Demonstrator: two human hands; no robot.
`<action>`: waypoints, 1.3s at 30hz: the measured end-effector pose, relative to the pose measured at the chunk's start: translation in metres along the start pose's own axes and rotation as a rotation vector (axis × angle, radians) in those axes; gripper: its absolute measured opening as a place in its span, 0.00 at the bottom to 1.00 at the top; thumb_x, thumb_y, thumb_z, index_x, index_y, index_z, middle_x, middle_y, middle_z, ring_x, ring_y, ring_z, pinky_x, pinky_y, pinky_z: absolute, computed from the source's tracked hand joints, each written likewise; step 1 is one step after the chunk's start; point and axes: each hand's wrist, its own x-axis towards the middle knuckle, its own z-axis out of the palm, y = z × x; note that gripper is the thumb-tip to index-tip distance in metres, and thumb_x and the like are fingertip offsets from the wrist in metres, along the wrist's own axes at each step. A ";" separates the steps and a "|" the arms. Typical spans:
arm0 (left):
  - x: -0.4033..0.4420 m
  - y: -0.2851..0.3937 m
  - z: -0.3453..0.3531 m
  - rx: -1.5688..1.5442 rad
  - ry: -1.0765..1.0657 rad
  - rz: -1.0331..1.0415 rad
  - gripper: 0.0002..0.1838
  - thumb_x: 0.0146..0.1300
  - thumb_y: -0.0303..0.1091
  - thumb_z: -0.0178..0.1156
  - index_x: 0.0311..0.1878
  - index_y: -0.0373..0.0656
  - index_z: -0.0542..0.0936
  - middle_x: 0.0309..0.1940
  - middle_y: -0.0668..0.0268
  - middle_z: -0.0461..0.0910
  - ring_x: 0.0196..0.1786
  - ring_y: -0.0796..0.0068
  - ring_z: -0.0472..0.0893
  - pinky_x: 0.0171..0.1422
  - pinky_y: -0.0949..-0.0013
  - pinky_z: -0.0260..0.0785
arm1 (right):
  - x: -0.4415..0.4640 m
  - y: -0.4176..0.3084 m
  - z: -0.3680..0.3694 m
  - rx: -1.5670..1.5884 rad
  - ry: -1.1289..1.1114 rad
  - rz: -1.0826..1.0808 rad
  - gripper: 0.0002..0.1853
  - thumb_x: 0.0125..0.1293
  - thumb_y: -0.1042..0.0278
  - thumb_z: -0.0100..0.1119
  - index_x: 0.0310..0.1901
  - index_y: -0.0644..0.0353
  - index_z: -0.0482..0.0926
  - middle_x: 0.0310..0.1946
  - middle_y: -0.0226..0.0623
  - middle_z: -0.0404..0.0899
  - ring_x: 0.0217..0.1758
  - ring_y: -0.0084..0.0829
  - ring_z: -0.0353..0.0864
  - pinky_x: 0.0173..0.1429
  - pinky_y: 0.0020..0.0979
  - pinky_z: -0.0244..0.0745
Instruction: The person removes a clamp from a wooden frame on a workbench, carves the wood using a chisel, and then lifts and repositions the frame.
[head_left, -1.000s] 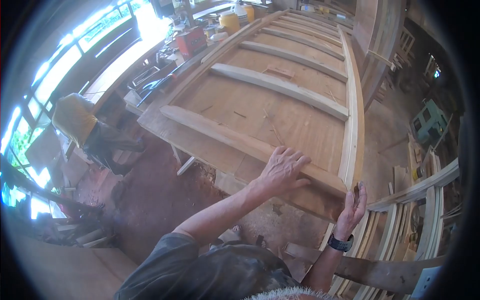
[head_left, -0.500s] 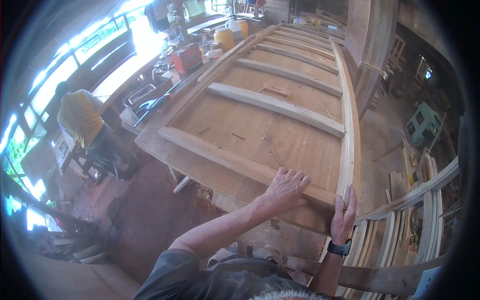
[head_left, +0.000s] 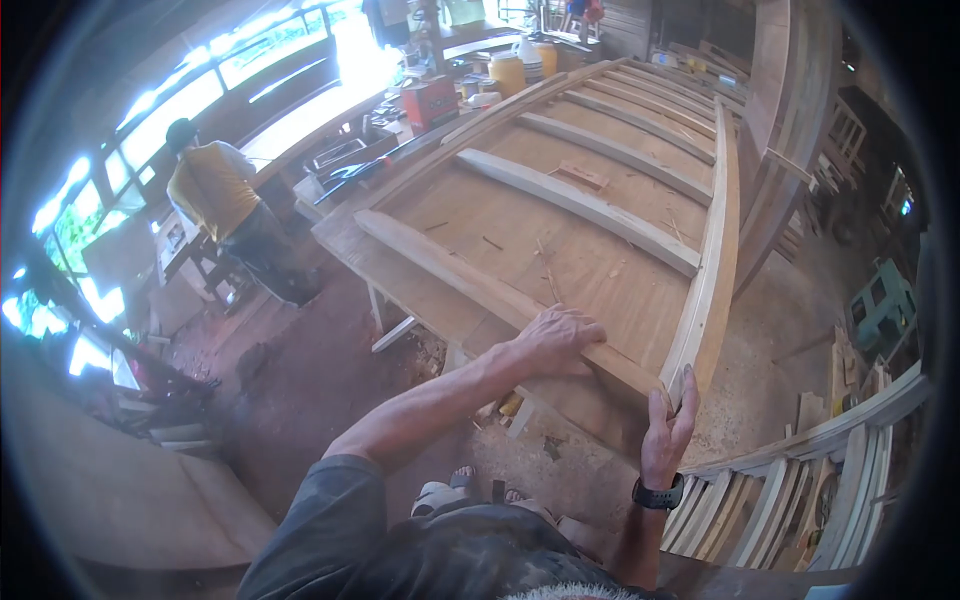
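A large ladder-like wooden frame of pale rails and crossbars lies on a broad wooden panel. My left hand is closed over the frame's near end rail, its fingers curled across the top edge and partly hidden behind it. At the near right corner, my right hand grips where the end rail meets the long side rail, thumb on the near face and fingers upright along the outer side. A dark watch is on my right wrist. Inside the frame lie a small wood block and thin splinters.
To the left a person in a yellow top stands at a bench, turned away. Beyond the frame are a red box and yellow containers. Stacked wood strips lie at lower right, with a green machine above them.
My view has swung left, so most of the scene sits farther right. Both hands stay on the frame. The person in yellow stands more upright.
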 end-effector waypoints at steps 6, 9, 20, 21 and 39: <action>0.001 0.005 -0.002 0.010 -0.008 -0.029 0.30 0.48 0.47 0.77 0.54 0.46 0.82 0.47 0.60 0.83 0.56 0.56 0.81 0.61 0.53 0.70 | 0.000 -0.001 -0.008 0.224 -0.019 0.013 0.34 0.71 0.71 0.63 0.75 0.72 0.62 0.73 0.55 0.66 0.78 0.44 0.63 0.81 0.40 0.56; 0.002 0.014 -0.008 -0.013 -0.023 -0.050 0.28 0.48 0.45 0.77 0.52 0.45 0.83 0.47 0.59 0.84 0.56 0.54 0.81 0.62 0.53 0.70 | 0.001 0.001 -0.010 0.299 -0.024 -0.015 0.35 0.70 0.70 0.65 0.74 0.73 0.63 0.71 0.55 0.67 0.78 0.44 0.64 0.81 0.40 0.58; 0.002 0.014 -0.011 0.011 -0.014 -0.080 0.26 0.49 0.44 0.76 0.51 0.46 0.82 0.46 0.60 0.84 0.55 0.55 0.81 0.63 0.53 0.69 | 0.016 -0.028 -0.049 -0.290 -0.247 -0.130 0.43 0.56 0.65 0.78 0.72 0.61 0.69 0.73 0.60 0.65 0.80 0.58 0.61 0.81 0.48 0.59; 0.001 0.014 -0.011 0.003 -0.015 -0.084 0.26 0.49 0.44 0.76 0.51 0.46 0.82 0.46 0.60 0.84 0.55 0.55 0.81 0.63 0.53 0.69 | 0.020 -0.026 -0.049 -0.344 -0.298 -0.184 0.43 0.55 0.65 0.79 0.72 0.60 0.70 0.74 0.57 0.65 0.80 0.57 0.60 0.82 0.48 0.59; -0.045 -0.060 -0.057 -0.264 0.123 0.254 0.25 0.65 0.42 0.71 0.62 0.43 0.79 0.59 0.58 0.82 0.63 0.54 0.79 0.72 0.53 0.67 | 0.029 -0.057 0.003 -0.802 -0.424 -0.163 0.34 0.58 0.56 0.76 0.65 0.62 0.79 0.64 0.49 0.79 0.79 0.49 0.64 0.82 0.57 0.51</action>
